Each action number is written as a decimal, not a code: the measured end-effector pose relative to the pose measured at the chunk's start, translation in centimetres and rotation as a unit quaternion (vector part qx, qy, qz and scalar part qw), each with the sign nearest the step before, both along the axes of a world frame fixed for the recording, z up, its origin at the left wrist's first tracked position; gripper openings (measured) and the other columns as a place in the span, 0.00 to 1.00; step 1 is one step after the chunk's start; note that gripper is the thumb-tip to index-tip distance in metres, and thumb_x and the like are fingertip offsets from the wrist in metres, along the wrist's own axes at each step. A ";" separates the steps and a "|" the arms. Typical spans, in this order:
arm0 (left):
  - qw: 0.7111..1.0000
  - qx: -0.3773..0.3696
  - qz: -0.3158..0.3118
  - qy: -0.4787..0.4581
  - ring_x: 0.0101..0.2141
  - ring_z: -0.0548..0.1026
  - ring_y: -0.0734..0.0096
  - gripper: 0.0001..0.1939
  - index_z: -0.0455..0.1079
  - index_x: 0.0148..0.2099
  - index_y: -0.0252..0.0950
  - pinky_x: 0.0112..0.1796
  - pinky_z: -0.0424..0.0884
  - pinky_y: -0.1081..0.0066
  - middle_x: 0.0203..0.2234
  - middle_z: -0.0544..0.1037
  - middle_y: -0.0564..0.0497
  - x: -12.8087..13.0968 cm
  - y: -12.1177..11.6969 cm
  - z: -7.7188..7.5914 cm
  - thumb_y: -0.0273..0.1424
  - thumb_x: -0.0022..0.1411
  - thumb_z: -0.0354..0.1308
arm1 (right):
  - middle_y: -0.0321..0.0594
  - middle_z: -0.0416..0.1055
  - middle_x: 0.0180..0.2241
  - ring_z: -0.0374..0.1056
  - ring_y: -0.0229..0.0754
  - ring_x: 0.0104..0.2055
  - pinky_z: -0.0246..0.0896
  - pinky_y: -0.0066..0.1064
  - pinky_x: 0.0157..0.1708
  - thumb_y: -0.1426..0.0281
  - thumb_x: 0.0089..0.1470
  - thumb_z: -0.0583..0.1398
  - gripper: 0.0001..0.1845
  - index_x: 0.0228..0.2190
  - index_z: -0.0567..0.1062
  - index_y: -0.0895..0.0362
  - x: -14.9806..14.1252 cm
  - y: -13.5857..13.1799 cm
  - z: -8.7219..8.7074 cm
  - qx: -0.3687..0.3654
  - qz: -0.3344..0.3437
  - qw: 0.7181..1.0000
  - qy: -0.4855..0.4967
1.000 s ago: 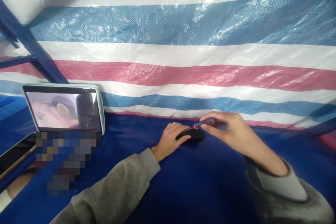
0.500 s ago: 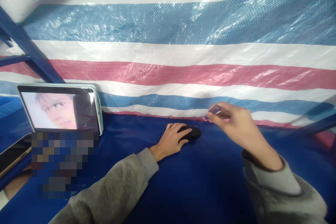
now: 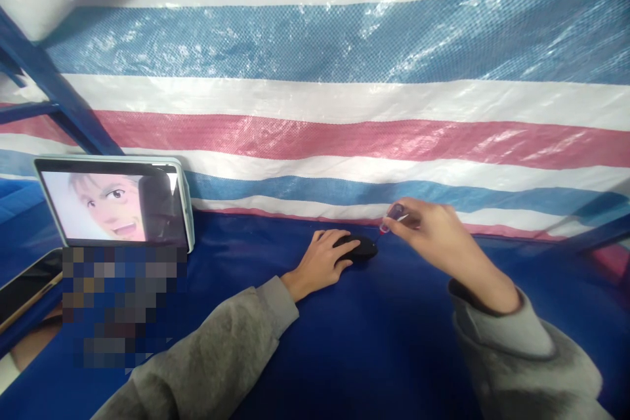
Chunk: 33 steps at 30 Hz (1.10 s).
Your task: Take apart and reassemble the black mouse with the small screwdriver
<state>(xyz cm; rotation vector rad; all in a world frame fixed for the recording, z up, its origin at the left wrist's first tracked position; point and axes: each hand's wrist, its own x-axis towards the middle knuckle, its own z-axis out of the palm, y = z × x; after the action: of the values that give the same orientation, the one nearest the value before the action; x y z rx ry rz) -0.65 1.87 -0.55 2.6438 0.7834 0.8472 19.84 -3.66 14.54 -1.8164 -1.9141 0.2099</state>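
A black computer mouse (image 3: 363, 248) lies on the dark blue surface. My left hand (image 3: 327, 260) rests over its left part, thumb and fingers around its sides, holding it down. In my right hand (image 3: 433, 226) is a small screwdriver (image 3: 395, 212) with a dark purple and clear handle and a bit of red near the shank. Thumb and fingers pinch that handle. Its thin shank points down and left to the far right end of the mouse; whether the tip touches cannot be made out.
A tablet (image 3: 113, 207) in a pale case stands at the left, showing a picture. A phone (image 3: 27, 285) lies in front of it, beside a blurred-out patch. Behind hangs a striped plastic sheet (image 3: 315, 98). Blue metal bars (image 3: 59, 88) rise at the left.
My right hand has shifted slightly left and down, and the screwdriver now stands steeper, closer to the mouse's end. My left hand and the mouse have stayed put.
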 end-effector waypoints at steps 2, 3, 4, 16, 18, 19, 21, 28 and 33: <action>1.000 0.001 0.001 0.004 0.56 0.67 0.58 0.24 0.66 0.60 0.43 0.54 0.62 0.55 0.57 0.69 0.45 0.0 0.0 -0.1 0.29 0.63 0.62 | 0.37 0.78 0.26 0.76 0.45 0.31 0.65 0.32 0.33 0.63 0.53 0.58 0.07 0.28 0.73 0.53 0.1 0.2 -0.3 -0.001 0.000 1.000 0.000; 1.000 0.002 0.002 0.006 0.56 0.67 0.59 0.23 0.66 0.60 0.43 0.54 0.62 0.55 0.57 0.69 0.46 0.0 0.0 -0.1 0.29 0.64 0.62 | 0.37 0.78 0.26 0.76 0.45 0.31 0.65 0.32 0.32 0.63 0.53 0.58 0.07 0.28 0.73 0.53 0.1 0.2 -0.4 -0.003 0.001 1.000 0.002; 1.000 0.003 0.002 0.008 0.56 0.67 0.59 0.23 0.66 0.60 0.43 0.54 0.62 0.55 0.57 0.69 0.46 -0.1 0.0 -0.1 0.30 0.64 0.62 | 0.37 0.79 0.27 0.76 0.45 0.31 0.65 0.32 0.32 0.63 0.53 0.58 0.07 0.28 0.73 0.53 0.2 0.3 -0.5 -0.007 0.002 1.000 0.004; 1.000 0.017 -0.014 0.008 0.57 0.68 0.59 0.20 0.66 0.61 0.44 0.56 0.64 0.55 0.58 0.69 0.45 0.1 0.1 -0.2 0.32 0.67 0.58 | 0.37 0.78 0.27 0.74 0.43 0.30 0.61 0.31 0.31 0.63 0.55 0.57 0.08 0.35 0.72 0.53 0.7 1.1 -1.9 -0.025 0.018 0.999 -0.019; 0.999 0.029 -0.018 0.007 0.58 0.67 0.59 0.20 0.66 0.60 0.43 0.57 0.63 0.55 0.58 0.69 0.45 0.1 0.2 -0.4 0.33 0.68 0.57 | 0.37 0.78 0.28 0.73 0.43 0.29 0.60 0.30 0.31 0.64 0.56 0.56 0.09 0.39 0.72 0.52 0.9 1.1 -2.1 -0.009 0.014 0.999 -0.044; 0.999 0.035 -0.021 0.007 0.59 0.66 0.59 0.19 0.66 0.60 0.42 0.59 0.62 0.55 0.59 0.69 0.45 0.1 0.2 -0.5 0.33 0.68 0.57 | 0.37 0.78 0.28 0.73 0.43 0.28 0.59 0.30 0.30 0.64 0.57 0.56 0.09 0.39 0.72 0.52 1.0 1.1 -2.2 -0.006 0.012 0.998 -0.063; 0.998 0.047 -0.028 0.009 0.61 0.65 0.61 0.20 0.66 0.61 0.41 0.61 0.60 0.56 0.59 0.68 0.46 0.1 0.3 -0.7 0.34 0.69 0.56 | 0.37 0.77 0.27 0.71 0.42 0.27 0.56 0.30 0.29 0.65 0.58 0.54 0.08 0.37 0.73 0.52 1.0 1.1 -2.3 -0.012 0.010 0.995 -0.102; 0.997 0.061 -0.055 0.011 0.63 0.63 0.63 0.20 0.63 0.63 0.40 0.63 0.60 0.57 0.61 0.66 0.45 0.1 0.3 -0.8 0.36 0.72 0.51 | 0.40 0.75 0.27 0.69 0.44 0.28 0.51 0.32 0.28 0.64 0.60 0.51 0.12 0.35 0.73 0.54 1.2 1.0 -2.2 -0.035 -0.022 0.982 -0.186; 0.996 0.060 -0.061 0.018 0.62 0.64 0.62 0.20 0.63 0.63 0.41 0.62 0.62 0.56 0.61 0.66 0.45 0.1 0.2 -0.6 0.36 0.72 0.51 | 0.42 0.77 0.35 0.71 0.46 0.36 0.54 0.33 0.32 0.69 0.58 0.50 0.13 0.36 0.75 0.54 1.2 0.7 -1.9 -0.028 -0.005 0.983 -0.183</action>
<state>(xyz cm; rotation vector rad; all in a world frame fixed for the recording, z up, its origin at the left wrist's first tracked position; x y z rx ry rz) -0.53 2.02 -1.11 2.7871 0.5896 0.8413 21.00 -2.98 12.66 -2.0122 -2.1612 -0.0814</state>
